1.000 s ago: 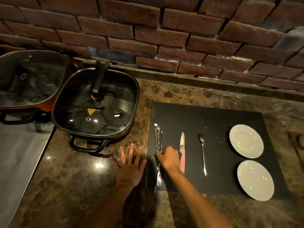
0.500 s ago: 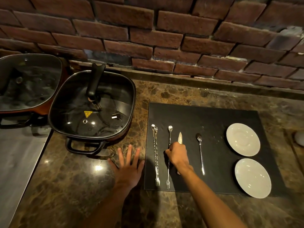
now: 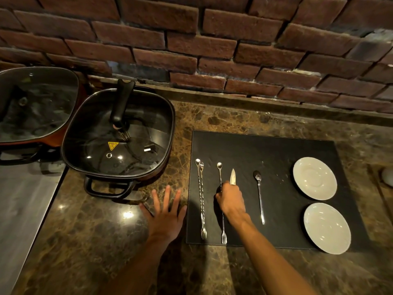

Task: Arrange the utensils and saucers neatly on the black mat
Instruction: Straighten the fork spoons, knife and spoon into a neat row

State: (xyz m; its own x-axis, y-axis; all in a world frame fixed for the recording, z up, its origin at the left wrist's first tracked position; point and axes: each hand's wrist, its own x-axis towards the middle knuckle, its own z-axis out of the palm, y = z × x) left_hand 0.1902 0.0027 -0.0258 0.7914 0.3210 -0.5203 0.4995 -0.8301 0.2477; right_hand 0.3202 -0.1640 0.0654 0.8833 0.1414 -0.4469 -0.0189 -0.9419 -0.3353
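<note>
A black mat [image 3: 265, 150] lies on the marble counter. At its left edge two long twisted fork-spoon sticks [image 3: 201, 199] lie side by side. A third twisted stick [image 3: 223, 228] lies parallel just to their right, and my right hand [image 3: 230, 200] is shut on its middle. A knife [image 3: 233, 176] pokes out past my knuckles, its handle hidden under the hand. A small spoon [image 3: 259, 196] lies further right. Two white saucers [image 3: 314, 177] [image 3: 326, 227] sit at the mat's right side. My left hand [image 3: 167, 216] rests flat and open on the counter left of the mat.
A square black pan with a glass lid [image 3: 119, 135] stands left of the mat, a second lidded pan [image 3: 36, 105] further left. A brick wall [image 3: 212, 50] runs along the back. A steel surface [image 3: 23, 205] lies at the lower left.
My right hand pulled one twisted stick out of the bundle of three and shifted it right, so it lies apart next to the knife. My left hand has stayed put.
</note>
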